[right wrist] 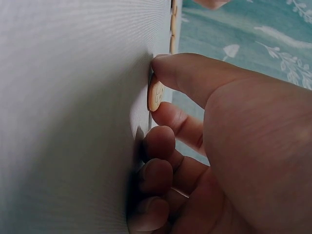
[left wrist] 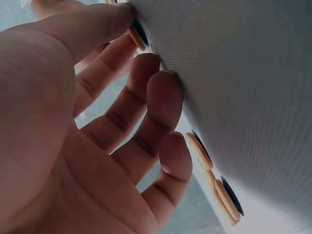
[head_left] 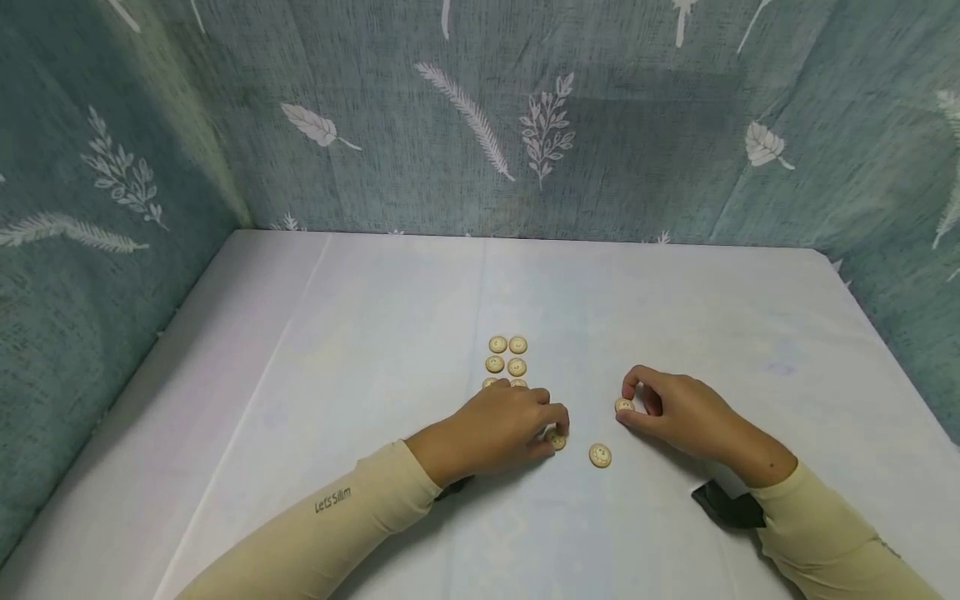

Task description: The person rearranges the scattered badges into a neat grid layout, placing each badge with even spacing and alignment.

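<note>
My left hand [head_left: 501,427] holds a small round tan disc [head_left: 557,439] between thumb and index finger, low against the white tabletop. The left wrist view shows that disc [left wrist: 137,39] edge-on, partly behind the thumb; the other fingers lie loosely bent. To the right, my right hand [head_left: 686,412] pinches another disc [head_left: 624,405] at its edges. In the right wrist view this disc [right wrist: 155,94], with dark marks on its face, sits flat by the cloth between thumb and index finger. Between the hands lies a single disc [head_left: 600,455] with a face-like mark.
Two columns of similar discs [head_left: 517,367] stand just beyond my left hand, which hides part of the nearest row. A white cloth [head_left: 360,333] covers the table. Green leaf-printed fabric [head_left: 615,125] hangs behind and at both sides.
</note>
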`<state>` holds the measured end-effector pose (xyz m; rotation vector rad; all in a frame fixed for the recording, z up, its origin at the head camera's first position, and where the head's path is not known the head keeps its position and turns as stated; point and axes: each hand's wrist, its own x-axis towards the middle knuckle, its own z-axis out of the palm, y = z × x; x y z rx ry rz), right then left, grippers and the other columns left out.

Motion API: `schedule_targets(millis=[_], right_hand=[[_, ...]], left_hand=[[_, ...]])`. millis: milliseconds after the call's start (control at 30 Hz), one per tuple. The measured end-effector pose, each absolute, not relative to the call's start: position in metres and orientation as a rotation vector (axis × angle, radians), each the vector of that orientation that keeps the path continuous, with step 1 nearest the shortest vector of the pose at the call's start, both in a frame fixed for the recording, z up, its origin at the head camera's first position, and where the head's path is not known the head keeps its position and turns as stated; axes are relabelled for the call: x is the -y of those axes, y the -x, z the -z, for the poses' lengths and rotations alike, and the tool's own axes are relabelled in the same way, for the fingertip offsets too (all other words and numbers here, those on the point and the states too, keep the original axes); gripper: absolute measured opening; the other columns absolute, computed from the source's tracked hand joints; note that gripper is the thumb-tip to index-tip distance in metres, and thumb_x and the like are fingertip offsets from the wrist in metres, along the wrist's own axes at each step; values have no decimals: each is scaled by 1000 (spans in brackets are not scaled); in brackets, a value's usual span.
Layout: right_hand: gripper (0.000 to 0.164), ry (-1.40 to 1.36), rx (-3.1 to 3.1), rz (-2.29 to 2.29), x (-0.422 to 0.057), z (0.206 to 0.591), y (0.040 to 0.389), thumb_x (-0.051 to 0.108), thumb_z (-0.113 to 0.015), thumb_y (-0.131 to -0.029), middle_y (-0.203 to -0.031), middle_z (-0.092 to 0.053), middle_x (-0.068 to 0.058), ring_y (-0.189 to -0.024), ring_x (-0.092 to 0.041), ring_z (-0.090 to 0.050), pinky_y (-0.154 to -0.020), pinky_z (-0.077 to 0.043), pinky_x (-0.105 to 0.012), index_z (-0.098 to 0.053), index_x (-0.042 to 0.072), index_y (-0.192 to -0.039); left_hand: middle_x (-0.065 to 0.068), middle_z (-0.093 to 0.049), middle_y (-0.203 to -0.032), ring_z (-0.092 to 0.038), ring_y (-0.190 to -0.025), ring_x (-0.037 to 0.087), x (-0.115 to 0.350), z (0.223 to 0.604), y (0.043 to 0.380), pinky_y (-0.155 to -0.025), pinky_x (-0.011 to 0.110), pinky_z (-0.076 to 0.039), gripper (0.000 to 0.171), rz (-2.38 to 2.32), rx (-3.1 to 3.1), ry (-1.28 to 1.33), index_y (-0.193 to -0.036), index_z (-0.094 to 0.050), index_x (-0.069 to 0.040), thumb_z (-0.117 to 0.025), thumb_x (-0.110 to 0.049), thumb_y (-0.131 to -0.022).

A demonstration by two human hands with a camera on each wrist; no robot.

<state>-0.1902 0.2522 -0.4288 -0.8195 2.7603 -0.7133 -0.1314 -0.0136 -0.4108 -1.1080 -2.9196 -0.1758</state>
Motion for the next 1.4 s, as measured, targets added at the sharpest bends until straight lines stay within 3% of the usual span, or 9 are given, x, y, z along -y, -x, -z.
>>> schedule_targets(millis=[467,1200,1400], right_hand=[[19,838,-2751,700,-257,426,198,33,-73,-91,-65,-46,9,-55,-4,-40,-53,-34,-23,-59,22,-97],[20,867,-2742,709,-263,425,211,34,-73,-91,-64,-46,9,-55,-4,-39,-53,-33,-23,-59,22,-97],[20,876,-2719,730,-263,431,214,33,-74,-90,-64,-46,10,-55,-3,-40,-53,-33,-23,-59,22,-96]], left_hand=[[-13,-59,-82,-55,-73,2,9,407,137,-77,31,-46,18,168,2984,1049,-105,-69,-30,-75,-36,-89],[-18,-60,-72,-53,-71,-3,2,404,148,-74,27,-42,12,240,3012,1017,-99,-70,-29,-75,-32,-88],[-19,-55,-64,-49,-64,-5,7,406,152,-66,22,-38,8,364,3036,983,-96,-71,-26,-71,-31,-90]])
